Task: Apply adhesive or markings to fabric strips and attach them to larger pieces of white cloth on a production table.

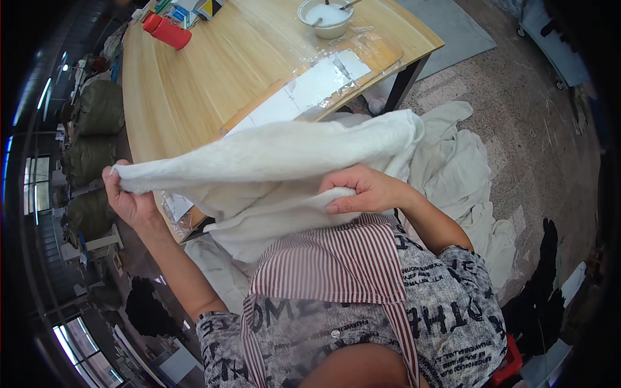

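Note:
A long white fleecy cloth [259, 155] is stretched between my hands above the near edge of the table. My left hand [131, 200] pinches its left corner, thumb up, out to the left of the table edge. Closer to my striped apron, my right hand [362, 189] grips a lower fold of the same cloth between thumb and fingers. The cloth's right end rises beyond my right hand. Part of it hangs down in front of the apron, and its underside is partly hidden by the folds.
On the wooden table [213, 77], a padded board [388, 50] with white sheets and clear film lies along the near edge. A bowl [325, 18] of white stuff with utensils and a red bottle [167, 31] stand farther back. Pale cloth [462, 168] is heaped at the right.

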`<state>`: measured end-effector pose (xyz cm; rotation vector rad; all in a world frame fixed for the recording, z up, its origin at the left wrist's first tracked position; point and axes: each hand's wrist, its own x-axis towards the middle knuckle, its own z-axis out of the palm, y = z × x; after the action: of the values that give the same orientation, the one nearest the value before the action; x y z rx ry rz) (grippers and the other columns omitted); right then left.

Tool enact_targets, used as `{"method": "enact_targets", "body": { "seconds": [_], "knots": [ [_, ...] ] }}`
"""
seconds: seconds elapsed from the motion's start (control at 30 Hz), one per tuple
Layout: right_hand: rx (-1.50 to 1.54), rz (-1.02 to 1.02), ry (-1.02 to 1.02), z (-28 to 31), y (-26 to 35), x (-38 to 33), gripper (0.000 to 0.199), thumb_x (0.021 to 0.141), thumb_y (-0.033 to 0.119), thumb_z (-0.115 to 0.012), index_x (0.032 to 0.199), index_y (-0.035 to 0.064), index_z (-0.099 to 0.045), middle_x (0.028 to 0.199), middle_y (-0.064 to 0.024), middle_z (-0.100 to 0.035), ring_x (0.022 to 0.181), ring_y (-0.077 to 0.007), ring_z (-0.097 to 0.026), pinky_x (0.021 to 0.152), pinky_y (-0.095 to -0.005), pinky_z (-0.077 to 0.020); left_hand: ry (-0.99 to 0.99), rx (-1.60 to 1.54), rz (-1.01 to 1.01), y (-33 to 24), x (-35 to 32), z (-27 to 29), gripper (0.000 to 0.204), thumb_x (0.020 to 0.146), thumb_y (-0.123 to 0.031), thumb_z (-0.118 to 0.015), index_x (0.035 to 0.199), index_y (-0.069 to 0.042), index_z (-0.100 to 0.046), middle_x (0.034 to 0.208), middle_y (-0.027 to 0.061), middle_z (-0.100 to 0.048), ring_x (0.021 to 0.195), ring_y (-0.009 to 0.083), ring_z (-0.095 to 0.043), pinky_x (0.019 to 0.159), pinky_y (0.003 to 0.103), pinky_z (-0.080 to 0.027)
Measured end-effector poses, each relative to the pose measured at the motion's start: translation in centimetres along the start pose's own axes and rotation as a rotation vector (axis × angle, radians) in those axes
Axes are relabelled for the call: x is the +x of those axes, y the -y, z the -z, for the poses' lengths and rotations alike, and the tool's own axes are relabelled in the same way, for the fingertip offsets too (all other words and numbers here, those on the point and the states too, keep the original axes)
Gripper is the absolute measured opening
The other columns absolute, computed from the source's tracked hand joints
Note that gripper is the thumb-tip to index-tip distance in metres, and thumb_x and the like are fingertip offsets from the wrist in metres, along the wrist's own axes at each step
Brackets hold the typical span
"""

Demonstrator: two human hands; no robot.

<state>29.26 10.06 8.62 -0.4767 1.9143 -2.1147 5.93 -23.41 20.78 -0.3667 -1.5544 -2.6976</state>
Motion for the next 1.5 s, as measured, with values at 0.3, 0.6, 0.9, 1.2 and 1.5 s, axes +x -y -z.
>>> {"method": "enact_targets", "body": {
  "seconds": [0.3, 0.6, 0.9, 1.2, 1.5],
  "knots": [
    [-0.278, -0.372, -0.107, -2.7, -6.4, 1.3, 0.037, 0.091, 0.036, -0.06, 0.116, 0.0088, -0.057, 0.099, -0.0049, -0.063, 0.091, -0.0137, -0.057, 0.084, -0.0256, -0.0434, 0.228, 1.424, -0.076, 11.6, -1.8, -0.1, 0.036, 0.077, -0.012, -0.064, 0.113, -0.005, -0.061, 0.1, 0.0149, -0.066, 0.093, 0.028, -0.063, 0.081, 0.035, -0.049],
    [-0.142, -0.172, 0.034, -1.4, -2.2, 0.3, 0.026, 0.091, 0.024, -0.061, 0.107, 0.0042, -0.057, 0.089, -0.002, -0.06, 0.086, -0.0092, -0.054, 0.077, -0.0253, -0.0439, 1.028, 1.675, 0.193, 14.3, -6.6, -8.1, 0.03, 0.073, -0.02, -0.071, 0.095, -0.001, -0.061, 0.086, 0.0184, -0.064, 0.083, 0.031, -0.062, 0.073, 0.039, -0.048],
    [-0.176, -0.094, 0.089, -3.0, -0.7, 1.3, 0.021, 0.086, 0.018, -0.066, 0.099, 0.0028, -0.06, 0.086, -0.0024, -0.062, 0.082, -0.0092, -0.055, 0.074, -0.0251, -0.0447, 0.883, 0.837, 0.812, 11.0, -9.9, -5.5, 0.033, 0.084, -0.018, -0.064, 0.111, 0.001, -0.061, 0.094, 0.0053, -0.065, 0.087, 0.0116, -0.059, 0.079, 0.028, -0.048],
    [-0.329, 0.286, 0.013, -3.8, 8.7, 5.3, 0.019, 0.085, 0.017, -0.065, 0.1, 0.005, -0.06, 0.089, -0.0101, -0.064, 0.08, -0.0245, -0.063, 0.072, -0.0306, -0.0475, 0.339, 0.12, 0.378, 4.5, 1.7, -8.2, 0.024, 0.086, -0.011, -0.063, 0.108, -0.004, -0.06, 0.098, 0.0058, -0.066, 0.086, 0.0143, -0.063, 0.081, 0.03, -0.051],
    [-0.581, 0.483, -0.492, -2.6, 5.2, 9.2, 0.017, 0.082, 0.003, -0.063, 0.099, 0.0019, -0.06, 0.084, -0.0088, -0.062, 0.066, -0.0183, -0.058, 0.062, -0.0274, -0.0468, 0.406, 0.019, 0.644, 9.9, -6.0, -10.3, 0.019, 0.09, -0.009, -0.058, 0.107, -0.002, -0.06, 0.097, 0.0033, -0.065, 0.087, 0.0126, -0.061, 0.082, 0.028, -0.049]
  ]
}}
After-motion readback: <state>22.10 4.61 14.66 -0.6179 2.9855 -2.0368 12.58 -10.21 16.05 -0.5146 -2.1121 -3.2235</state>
